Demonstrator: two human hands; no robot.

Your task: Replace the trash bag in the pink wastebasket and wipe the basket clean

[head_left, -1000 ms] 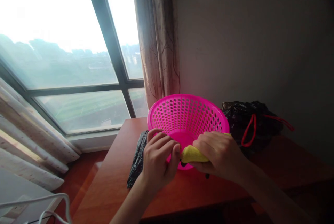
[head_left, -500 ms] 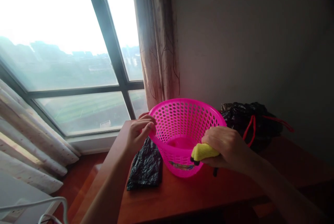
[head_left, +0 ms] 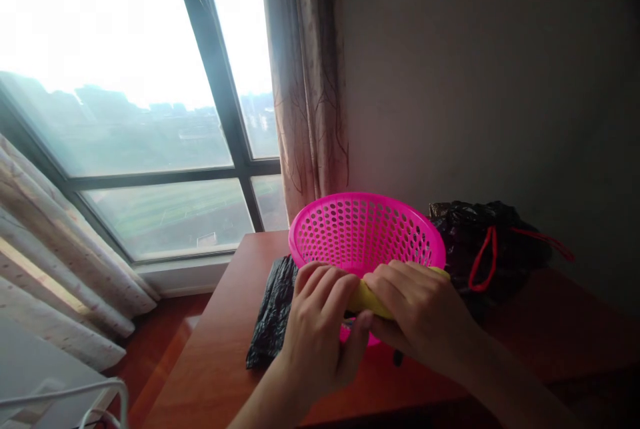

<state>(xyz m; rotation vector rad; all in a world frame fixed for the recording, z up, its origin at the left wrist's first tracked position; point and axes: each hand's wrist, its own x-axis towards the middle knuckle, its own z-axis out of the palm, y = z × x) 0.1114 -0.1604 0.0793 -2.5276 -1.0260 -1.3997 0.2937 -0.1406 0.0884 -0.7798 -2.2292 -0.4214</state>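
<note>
A bright pink perforated plastic basket (head_left: 363,229) stands on the reddish-brown wooden table (head_left: 220,322), its mouth facing up. In front of its near side, my right hand (head_left: 420,309) is wrapped round a yellow cloth (head_left: 369,299). The fingers of my left hand (head_left: 323,322) curl over the cloth's left end, with the thumb underneath. Both hands hide much of the basket's near wall. To the left of the basket lies a folded black plastic bag (head_left: 273,315), partly behind my left hand.
A black trash bag (head_left: 490,249) with red drawstrings sits right of the basket against the wall. A window (head_left: 160,215) and curtains (head_left: 315,82) are at the left and back. A white curved tube (head_left: 75,389) shows at lower left.
My left hand has let go of the basket's left rim and moved right and nearer, onto the yellow cloth. My right hand has shifted slightly, still holding the cloth.
</note>
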